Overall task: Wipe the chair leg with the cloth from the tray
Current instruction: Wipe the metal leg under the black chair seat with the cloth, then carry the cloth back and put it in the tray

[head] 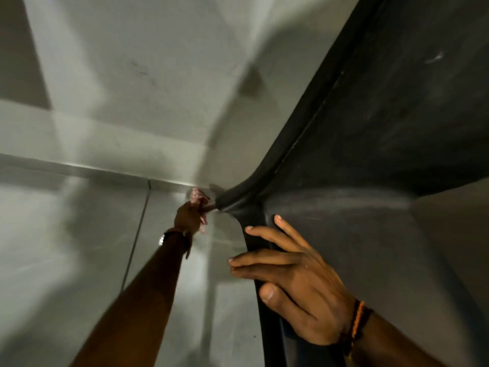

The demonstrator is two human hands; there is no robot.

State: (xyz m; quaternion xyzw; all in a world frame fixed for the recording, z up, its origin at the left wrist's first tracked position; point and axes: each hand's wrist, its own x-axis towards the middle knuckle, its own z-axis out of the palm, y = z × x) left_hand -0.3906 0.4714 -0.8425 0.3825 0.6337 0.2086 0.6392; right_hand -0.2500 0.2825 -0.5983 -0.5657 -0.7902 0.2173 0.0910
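Grey tiled floor (79, 234), blurred and crossed by shadows, is filling the left of the view; no tray is showing.

Item: chair (370, 154), dark plastic, is occupying the right side, seen from above along its seat edge.

Item: chair leg (232, 200), dark, is running down and away toward the floor, its lower end meeting the cloth.

Item: cloth (198, 197), pinkish and bunched, is sitting against the far lower part of the leg, close to the floor.

Item: left hand (188, 218), arm fully extended, is closing its fingers around the cloth and pressing it to the leg; finger detail is too small to read.

Item: right hand (293, 284), fingers spread flat, is resting on the chair's upper edge, holding nothing and apparently bracing the chair.

Step in hand, by judgement: wiping is under way at the bottom of the leg. The next move is likely calling for drawing the cloth along the leg under steady pressure while the right hand is steadying the chair.
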